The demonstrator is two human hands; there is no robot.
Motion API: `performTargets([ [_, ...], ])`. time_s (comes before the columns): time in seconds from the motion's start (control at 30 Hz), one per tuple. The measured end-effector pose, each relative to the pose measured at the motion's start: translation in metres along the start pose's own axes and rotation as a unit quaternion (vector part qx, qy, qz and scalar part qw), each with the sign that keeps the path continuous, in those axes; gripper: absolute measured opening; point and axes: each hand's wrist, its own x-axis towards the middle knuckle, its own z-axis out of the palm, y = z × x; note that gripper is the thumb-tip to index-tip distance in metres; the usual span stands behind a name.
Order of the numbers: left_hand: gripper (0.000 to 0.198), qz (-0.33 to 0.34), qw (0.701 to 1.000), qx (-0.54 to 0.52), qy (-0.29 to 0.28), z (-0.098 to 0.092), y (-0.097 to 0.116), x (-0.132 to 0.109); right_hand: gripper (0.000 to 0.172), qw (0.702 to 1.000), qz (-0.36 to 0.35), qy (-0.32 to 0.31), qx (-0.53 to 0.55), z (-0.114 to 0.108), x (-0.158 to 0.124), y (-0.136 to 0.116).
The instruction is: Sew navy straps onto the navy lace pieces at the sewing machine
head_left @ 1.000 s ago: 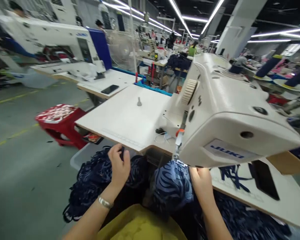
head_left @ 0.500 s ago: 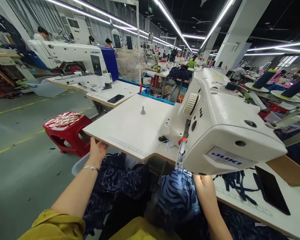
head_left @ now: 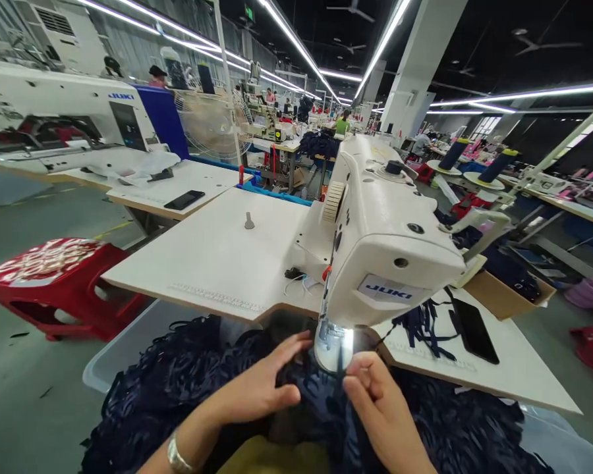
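Note:
A white sewing machine (head_left: 405, 250) stands in front of me, its lamp lighting the rounded sewing bed (head_left: 329, 357) under the needle area. Dark navy fabric (head_left: 321, 398) hangs off the near side of that bed. My right hand (head_left: 383, 411) is just right of the bed, thumb and fingers pinched on the fabric's edge. To the left, my left hand (head_left: 261, 388) hovers by the bed with thumb and fingers apart, holding nothing. The needle itself is too small to make out.
Heaps of navy strips (head_left: 158, 388) fill a clear plastic bin (head_left: 96, 368) at left. Navy straps (head_left: 425, 329) and a black phone (head_left: 474, 329) lie on the right tabletop. A red stool (head_left: 113, 296) stands left; a cardboard box (head_left: 504, 296) is behind the phone.
My left hand has left the table's edge and come right, close to the sewing bed. The patterned blue fabric has dropped lower. My view has turned right.

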Motion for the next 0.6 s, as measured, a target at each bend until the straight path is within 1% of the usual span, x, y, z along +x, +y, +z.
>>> performTargets([
  [0.03, 0.083, 0.048, 0.998, 0.021, -0.045, 0.013, 0.005, 0.001, 0.023, 0.998, 0.007, -0.060, 0.014, 0.002, -0.008, -0.006],
  [0.07, 0.085, 0.065, 0.994, 0.030, -0.079, 0.023, 0.010, 0.002, 0.023, 0.993, 0.017, -0.115, 0.020, 0.003, -0.014, -0.011],
  [0.1, 0.083, 0.066, 0.991, 0.037, -0.114, 0.029, 0.012, 0.002, 0.022, 0.987, 0.026, -0.159, 0.017, 0.003, -0.017, -0.016],
  [0.13, 0.080, 0.054, 0.987, 0.037, -0.144, 0.033, 0.013, 0.001, 0.021, 0.982, 0.032, -0.189, 0.007, 0.002, -0.020, -0.020],
  [0.17, 0.077, 0.038, 0.983, 0.040, -0.178, 0.036, 0.013, -0.001, 0.020, 0.978, 0.034, -0.205, -0.008, 0.000, -0.020, -0.023],
  [0.2, 0.073, 0.022, 0.977, 0.047, -0.209, 0.036, 0.011, -0.004, 0.019, 0.976, 0.032, -0.214, -0.027, -0.003, -0.020, -0.025],
  [0.23, 0.068, 0.008, 0.972, 0.057, -0.226, 0.036, 0.009, -0.008, 0.018, 0.974, 0.024, -0.218, -0.050, -0.008, -0.018, -0.025],
  [0.27, 0.063, -0.007, 0.971, 0.070, -0.228, 0.035, 0.007, -0.011, 0.019, 0.973, 0.009, -0.215, -0.078, -0.013, -0.017, -0.024],
  [0.3, 0.057, -0.023, 0.973, 0.083, -0.213, 0.032, 0.004, -0.015, 0.020, 0.972, -0.013, -0.207, -0.113, -0.020, -0.015, -0.022],
  [0.37, 0.051, -0.057, 0.982, 0.097, -0.148, 0.026, 0.001, -0.020, 0.018, 0.963, -0.062, -0.174, -0.197, -0.034, -0.012, -0.016],
  [0.43, 0.051, -0.087, 0.987, 0.095, -0.094, 0.018, 0.000, -0.022, 0.016, 0.946, -0.104, -0.127, -0.278, -0.048, -0.009, -0.012],
  [0.47, 0.052, -0.104, 0.987, 0.091, -0.079, 0.015, 0.001, -0.022, 0.017, 0.939, -0.118, -0.107, -0.306, -0.054, -0.008, -0.010],
  [0.57, 0.054, -0.157, 0.982, 0.092, -0.049, 0.010, 0.009, -0.015, 0.015, 0.926, -0.148, -0.036, -0.344, -0.063, -0.006, -0.009],
  [0.6, 0.054, -0.167, 0.981, 0.096, -0.027, 0.010, 0.013, -0.012, 0.015, 0.923, -0.158, -0.010, -0.352, -0.064, -0.006, -0.008],
])
